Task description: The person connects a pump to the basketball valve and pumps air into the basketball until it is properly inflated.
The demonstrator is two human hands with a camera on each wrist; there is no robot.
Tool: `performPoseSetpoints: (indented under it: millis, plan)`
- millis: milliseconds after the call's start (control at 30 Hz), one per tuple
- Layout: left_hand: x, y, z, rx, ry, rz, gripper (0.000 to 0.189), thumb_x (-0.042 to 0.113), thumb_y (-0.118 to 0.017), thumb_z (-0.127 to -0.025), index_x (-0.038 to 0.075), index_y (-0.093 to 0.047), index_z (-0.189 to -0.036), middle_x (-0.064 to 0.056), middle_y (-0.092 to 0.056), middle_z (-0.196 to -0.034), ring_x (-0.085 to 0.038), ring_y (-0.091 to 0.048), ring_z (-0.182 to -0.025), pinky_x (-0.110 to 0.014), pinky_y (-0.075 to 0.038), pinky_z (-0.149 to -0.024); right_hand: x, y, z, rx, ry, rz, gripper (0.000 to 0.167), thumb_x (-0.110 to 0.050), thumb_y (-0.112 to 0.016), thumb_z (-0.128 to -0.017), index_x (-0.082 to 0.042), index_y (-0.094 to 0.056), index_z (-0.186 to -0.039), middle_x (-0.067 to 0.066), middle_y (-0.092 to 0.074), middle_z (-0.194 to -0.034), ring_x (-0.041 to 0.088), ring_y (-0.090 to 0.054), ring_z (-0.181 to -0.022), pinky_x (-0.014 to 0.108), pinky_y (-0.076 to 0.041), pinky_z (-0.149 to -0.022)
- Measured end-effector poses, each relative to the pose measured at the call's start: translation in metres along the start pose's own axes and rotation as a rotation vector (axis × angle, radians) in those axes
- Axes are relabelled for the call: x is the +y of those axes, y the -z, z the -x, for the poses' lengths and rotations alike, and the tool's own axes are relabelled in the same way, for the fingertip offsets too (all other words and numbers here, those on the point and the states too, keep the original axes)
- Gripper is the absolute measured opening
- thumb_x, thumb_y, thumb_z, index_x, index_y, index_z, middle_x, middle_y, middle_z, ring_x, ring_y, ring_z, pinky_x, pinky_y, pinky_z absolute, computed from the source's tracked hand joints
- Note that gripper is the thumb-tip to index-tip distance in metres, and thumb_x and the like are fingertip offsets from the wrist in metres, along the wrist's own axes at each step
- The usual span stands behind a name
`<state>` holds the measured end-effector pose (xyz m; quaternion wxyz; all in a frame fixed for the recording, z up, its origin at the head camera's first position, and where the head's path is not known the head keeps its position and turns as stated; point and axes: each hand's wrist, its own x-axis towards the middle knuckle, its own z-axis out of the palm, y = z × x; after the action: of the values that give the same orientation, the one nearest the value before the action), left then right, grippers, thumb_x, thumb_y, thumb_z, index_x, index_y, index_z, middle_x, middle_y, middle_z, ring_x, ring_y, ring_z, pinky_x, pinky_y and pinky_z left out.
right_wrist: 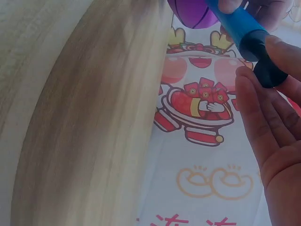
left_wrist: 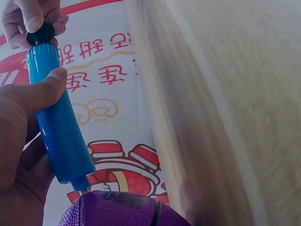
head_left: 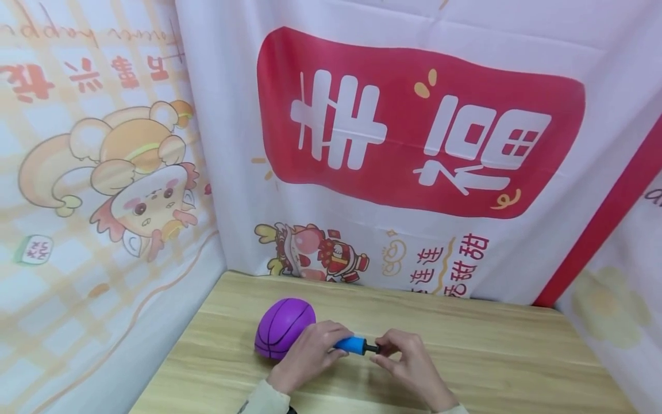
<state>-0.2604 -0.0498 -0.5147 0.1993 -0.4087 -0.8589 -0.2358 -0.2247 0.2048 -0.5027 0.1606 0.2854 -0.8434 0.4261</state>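
Left grip (left_wrist: 19,136) round blue pump (left_wrist: 63,136); purple ball (left_wrist: 117,209) at nozzle (left_wrist: 84,191).

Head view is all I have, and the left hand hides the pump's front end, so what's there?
Observer: In the left wrist view, a short silvery needle shows between the blue pump and the purple ball.
Operator: What shape is the part in the right hand?
Observer: The right wrist view shows a black handle with a broad, rounded end.
Operator: Any print on the ball?
Observer: The left wrist view shows a dark printed patch near the needle, too blurred to read.
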Motion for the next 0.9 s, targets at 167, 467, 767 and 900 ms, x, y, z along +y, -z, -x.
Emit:
performPoseSetpoints:
  millis: [167, 467, 767, 900]
  plan:
    - [0.001, 0.002, 0.001, -0.023, 0.016, 0.024, 0.035, 0.022, -0.086, -0.085, 0.02, -0.076, -0.118, 0.007, -0.079, -0.112, -0.005, -0.073, -0.101, -0.021, -0.062, -0.091, -0.002, 0.001, 0.002, -0.027, -0.044, 0.023, 0.024, -0.002, -0.087, -0.08, -0.015, -0.074, -0.095, -0.005, -0.078, -0.089, -0.004, -0.068, -0.074, 0.025, -0.065, -0.066]
    - [-0.001, 0.005, 0.002, -0.04, 0.029, 0.035, 0.035, 0.024, -0.085, -0.086, 0.021, -0.075, -0.12, 0.007, -0.079, -0.114, -0.006, -0.073, -0.103, -0.022, -0.062, -0.093, 0.002, 0.03, 0.024, 0.01, 0.011, 0.082, 0.03, -0.001, -0.088, -0.079, -0.021, -0.072, -0.095, -0.002, -0.077, -0.086, -0.004, -0.068, -0.075, 0.026, -0.065, -0.064]
    - [-0.006, 0.007, 0.001, -0.052, 0.059, 0.043, 0.035, 0.021, -0.084, -0.088, 0.021, -0.075, -0.121, 0.006, -0.079, -0.116, -0.007, -0.073, -0.105, -0.023, -0.063, -0.094, 0.015, 0.057, 0.041, 0.081, 0.138, 0.052, 0.041, 0.011, -0.087, -0.072, -0.017, -0.073, -0.097, 0.002, -0.076, -0.084, -0.001, -0.071, -0.073, 0.017, -0.061, -0.062]
    - [-0.006, 0.006, 0.0, -0.043, 0.048, 0.04, 0.034, 0.022, -0.084, -0.088, 0.02, -0.075, -0.121, 0.006, -0.079, -0.115, -0.008, -0.073, -0.104, -0.024, -0.063, -0.093, 0.014, 0.061, 0.043, 0.082, 0.12, 0.044, 0.041, 0.012, -0.087, -0.072, -0.018, -0.074, -0.097, 0.001, -0.077, -0.085, -0.001, -0.071, -0.074, 0.015, -0.061, -0.063]
